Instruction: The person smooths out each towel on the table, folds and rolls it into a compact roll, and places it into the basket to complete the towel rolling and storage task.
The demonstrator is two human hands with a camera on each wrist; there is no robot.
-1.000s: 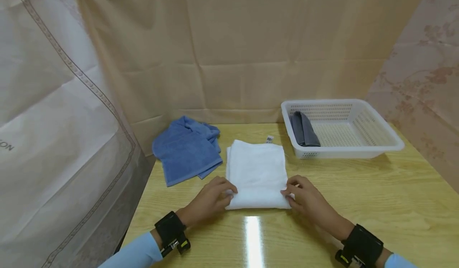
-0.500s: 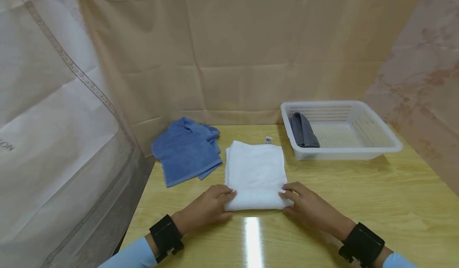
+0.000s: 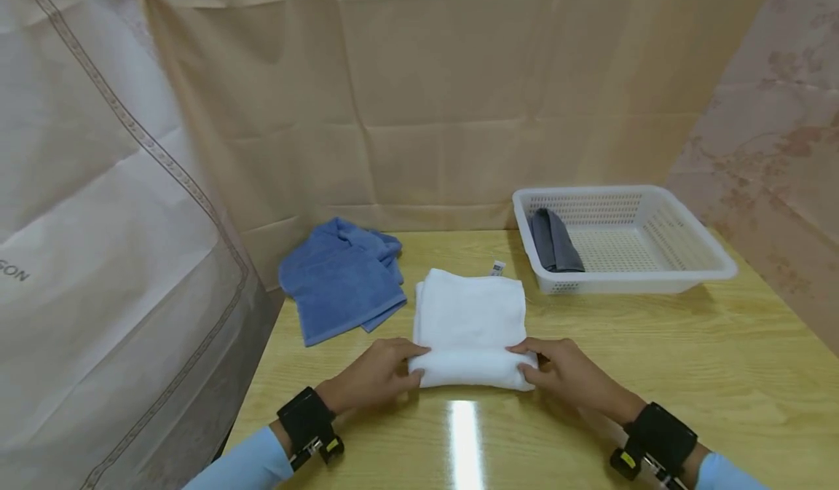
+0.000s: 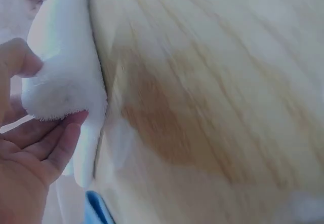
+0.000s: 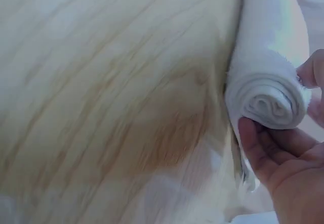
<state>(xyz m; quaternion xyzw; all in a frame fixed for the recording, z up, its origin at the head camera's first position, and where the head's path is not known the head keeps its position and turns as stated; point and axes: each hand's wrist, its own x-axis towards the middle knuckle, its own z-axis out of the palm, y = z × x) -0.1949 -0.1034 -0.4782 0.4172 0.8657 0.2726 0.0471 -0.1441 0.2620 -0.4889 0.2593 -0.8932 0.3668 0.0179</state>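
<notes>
A white towel lies on the table, its near edge rolled up into a thick roll. At the roll's left end my left hand grips it between thumb and fingers. My right hand holds the right end the same way. The right wrist view shows the spiral of layers in the roll's end, with fingers under it and the thumb on its side. In the left wrist view the fingers reach beneath the roll. A small tag sticks out behind the towel's far edge.
A crumpled blue towel lies at the left of the wooden table. At the back right stands a white plastic basket, a folded or rolled grey towel against its left side. A beige cloth hangs behind.
The near edge of the white towel has become a thicker, rounder roll. Both hands have shifted their hold on its ends. The blue towel and the basket stay put.
</notes>
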